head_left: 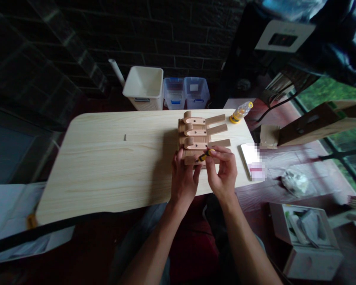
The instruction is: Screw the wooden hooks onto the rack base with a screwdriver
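On the right part of the table sits a wooden piece [193, 139] with several screwed blocks, curled tabs on their left and flat slats sticking out to the right. My left hand [184, 178] grips its near-left corner, fingers wrapped round the nearest block. In my right hand [224, 170] a short yellow-and-black screwdriver [206, 155] is pinched between thumb and fingers, its tip pointing down-left at the nearest block. Whether the tip touches a screw is too small to tell.
A clear bottle with a yellow base [240, 113] stands at the table's back right corner. A white flat item [249, 160] lies at the right edge. A small metal piece [125, 137] rests on the table [86, 166]. Bins [145, 85] stand behind.
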Demonstrator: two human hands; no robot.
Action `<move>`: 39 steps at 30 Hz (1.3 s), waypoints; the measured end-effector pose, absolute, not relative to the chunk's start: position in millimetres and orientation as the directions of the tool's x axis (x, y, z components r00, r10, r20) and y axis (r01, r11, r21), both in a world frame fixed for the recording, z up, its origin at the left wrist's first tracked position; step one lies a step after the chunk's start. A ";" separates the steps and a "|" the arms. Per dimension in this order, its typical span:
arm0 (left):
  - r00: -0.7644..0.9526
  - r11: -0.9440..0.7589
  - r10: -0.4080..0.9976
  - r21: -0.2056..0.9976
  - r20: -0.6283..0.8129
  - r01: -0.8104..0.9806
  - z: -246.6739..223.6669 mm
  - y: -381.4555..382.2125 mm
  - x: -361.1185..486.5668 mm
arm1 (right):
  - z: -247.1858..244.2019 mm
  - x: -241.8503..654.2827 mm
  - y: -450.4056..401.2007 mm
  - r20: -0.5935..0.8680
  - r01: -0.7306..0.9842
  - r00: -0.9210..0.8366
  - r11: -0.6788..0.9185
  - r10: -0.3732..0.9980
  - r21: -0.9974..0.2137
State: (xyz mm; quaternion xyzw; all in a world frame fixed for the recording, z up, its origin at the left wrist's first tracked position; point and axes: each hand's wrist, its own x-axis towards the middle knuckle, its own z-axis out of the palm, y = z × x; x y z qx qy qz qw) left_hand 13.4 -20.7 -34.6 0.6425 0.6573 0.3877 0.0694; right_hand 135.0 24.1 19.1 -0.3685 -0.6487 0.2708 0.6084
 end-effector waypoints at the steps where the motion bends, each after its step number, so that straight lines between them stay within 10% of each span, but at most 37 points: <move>1: -0.168 -0.124 0.899 0.602 0.405 0.788 -35.5 -20.8 13.7 | 19.2 135.0 23.8 0.583 0.143 0.020 0.575 0.812 -0.805; 39: -0.191 -0.119 0.892 0.619 0.410 0.776 -36.8 -19.7 14.5 | 27.4 127.8 21.3 0.648 0.220 -0.028 0.637 0.761 -0.739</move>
